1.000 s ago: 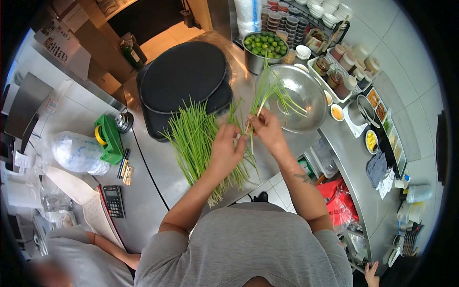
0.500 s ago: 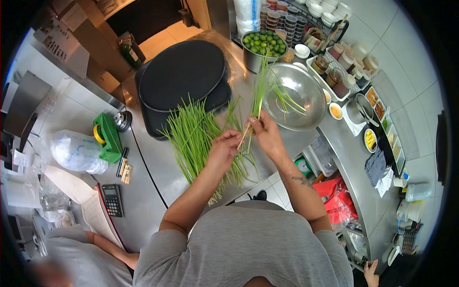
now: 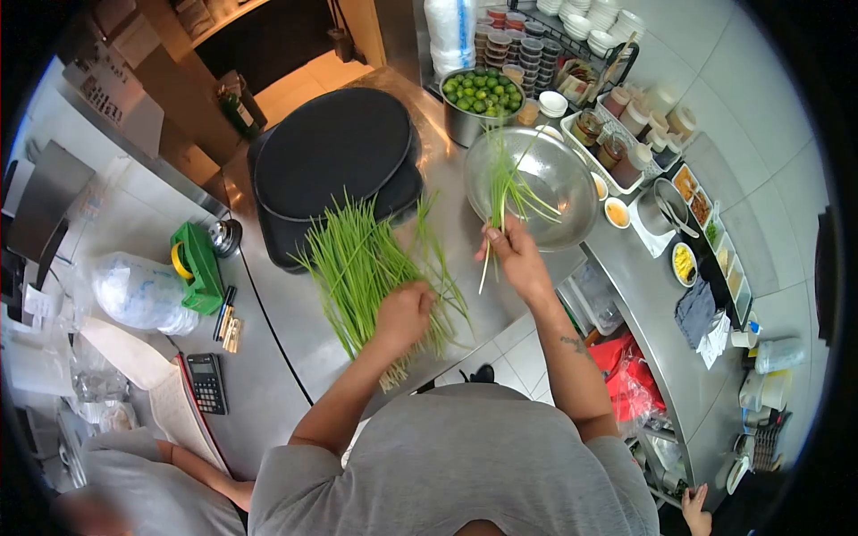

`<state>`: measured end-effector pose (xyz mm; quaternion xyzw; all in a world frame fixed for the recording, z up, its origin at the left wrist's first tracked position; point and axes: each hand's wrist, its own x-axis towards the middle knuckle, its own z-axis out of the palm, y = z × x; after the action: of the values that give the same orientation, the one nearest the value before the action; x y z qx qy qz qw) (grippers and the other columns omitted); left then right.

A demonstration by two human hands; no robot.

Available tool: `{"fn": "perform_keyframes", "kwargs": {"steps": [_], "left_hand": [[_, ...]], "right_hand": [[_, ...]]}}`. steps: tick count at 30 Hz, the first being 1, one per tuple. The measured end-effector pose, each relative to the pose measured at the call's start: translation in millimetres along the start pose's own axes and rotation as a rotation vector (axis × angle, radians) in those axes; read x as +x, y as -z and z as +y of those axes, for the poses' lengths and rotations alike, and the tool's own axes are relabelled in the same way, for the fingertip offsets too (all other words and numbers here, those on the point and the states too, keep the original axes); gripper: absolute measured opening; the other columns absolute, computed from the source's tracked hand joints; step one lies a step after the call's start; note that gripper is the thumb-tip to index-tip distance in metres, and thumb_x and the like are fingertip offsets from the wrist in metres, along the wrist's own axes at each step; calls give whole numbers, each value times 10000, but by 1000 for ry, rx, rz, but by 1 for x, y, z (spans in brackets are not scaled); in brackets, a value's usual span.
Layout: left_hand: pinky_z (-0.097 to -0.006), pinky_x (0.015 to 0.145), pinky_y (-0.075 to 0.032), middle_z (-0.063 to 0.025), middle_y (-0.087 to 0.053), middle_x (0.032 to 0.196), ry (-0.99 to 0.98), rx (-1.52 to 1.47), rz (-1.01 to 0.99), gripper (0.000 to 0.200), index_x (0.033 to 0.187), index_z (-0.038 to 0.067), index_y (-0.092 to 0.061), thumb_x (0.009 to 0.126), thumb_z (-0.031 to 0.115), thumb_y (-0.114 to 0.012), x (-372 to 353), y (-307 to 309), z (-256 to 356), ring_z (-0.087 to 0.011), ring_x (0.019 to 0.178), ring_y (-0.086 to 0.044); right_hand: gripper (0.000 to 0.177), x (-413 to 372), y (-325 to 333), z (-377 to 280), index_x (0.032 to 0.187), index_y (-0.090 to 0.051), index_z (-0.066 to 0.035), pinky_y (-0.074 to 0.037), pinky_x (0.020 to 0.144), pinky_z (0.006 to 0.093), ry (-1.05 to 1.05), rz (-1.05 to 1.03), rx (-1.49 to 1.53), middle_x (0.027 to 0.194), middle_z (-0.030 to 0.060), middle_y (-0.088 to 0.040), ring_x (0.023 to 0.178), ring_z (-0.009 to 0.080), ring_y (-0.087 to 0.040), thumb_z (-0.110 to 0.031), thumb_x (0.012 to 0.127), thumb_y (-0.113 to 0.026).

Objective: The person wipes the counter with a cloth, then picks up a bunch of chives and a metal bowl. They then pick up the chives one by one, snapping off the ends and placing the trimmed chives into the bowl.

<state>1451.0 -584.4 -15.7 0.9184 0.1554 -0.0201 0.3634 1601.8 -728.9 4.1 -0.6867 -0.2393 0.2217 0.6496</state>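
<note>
Steel counter (image 3: 290, 299) before me: right hand (image 3: 511, 253) pinching green stalks (image 3: 502, 198) by the one-o'clock bowl (image 3: 579, 214); left hand (image 3: 405, 314) curled, contents unclear. Slack pinching could scatter stalks.

Green stalks (image 3: 504, 189) are held in the right hand (image 3: 513, 254); a heap (image 3: 354, 259) at left is partly hidden by the left hand (image 3: 405, 313).

Limes (image 3: 483, 91) fill a metal pot (image 3: 463, 125), and a calculator (image 3: 207, 384) lies beside a notebook (image 3: 177, 404).
</note>
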Motion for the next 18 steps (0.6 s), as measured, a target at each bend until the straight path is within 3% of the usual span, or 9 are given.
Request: {"fn": "perform_keyframes", "kwargs": {"steps": [2,5,8,10,13,17,18], "left_hand": [[-349,736,-468,-136,-602,975,-190,-339,135,253,1010,-1,-598,877,209,-552,17,1,-10,-251,860,-595],[-339,785,-458,-93,-578,1121,-165,-839,-112,341,1190,7,-527,912,205,-522,42,-2,0,-199,931,-575],[-336,817,-446,-102,-583,1132,-29,-1184,-288,321,1207,10,-488,934,177,-492,58,-11,19,-198,948,-565],[-328,821,-446,-120,-591,1111,41,-1273,-248,304,1187,0,-492,939,175,-480,63,-23,19,-186,938,-561],[-320,806,-450,-129,-600,1094,63,-1282,-213,276,1157,8,-507,947,181,-462,67,-36,22,-172,924,-560],[-317,785,-441,-105,-604,1104,71,-1276,-341,265,1145,37,-521,951,203,-451,58,-48,35,-157,913,-552],[-313,782,-437,-97,-604,1104,47,-1218,-291,263,1144,38,-518,948,203,-458,58,-48,36,-153,908,-547]], "right_hand": [[143,-7,1,7,994,-496,-19,-444,676,261,-20,-76,-9,746,31,-525,673,119,-544,-142,956,-433],[152,-27,-5,20,1022,-492,-14,-455,677,280,-37,-177,-28,745,35,-531,659,132,-534,-131,954,-423],[178,-46,-11,34,1066,-494,-18,-448,670,271,-108,-245,2,784,36,-535,688,132,-535,-135,955,-421],[194,-56,-8,39,1089,-495,-22,-444,658,266,-165,-282,-28,819,36,-533,712,129,-532,-141,956,-419],[206,-61,-1,48,1092,-499,-29,-429,623,258,-277,-281,208,815,23,-520,704,120,-513,-165,962,-415],[207,-62,-2,40,1034,-525,-41,-402,577,239,-288,-138,268,751,-2,-498,643,98,-465,-204,967,-415],[207,-62,-1,42,1005,-533,-48,-386,557,226,-310,-116,248,731,-12,-484,620,85,-445,-216,969,-418]]}}
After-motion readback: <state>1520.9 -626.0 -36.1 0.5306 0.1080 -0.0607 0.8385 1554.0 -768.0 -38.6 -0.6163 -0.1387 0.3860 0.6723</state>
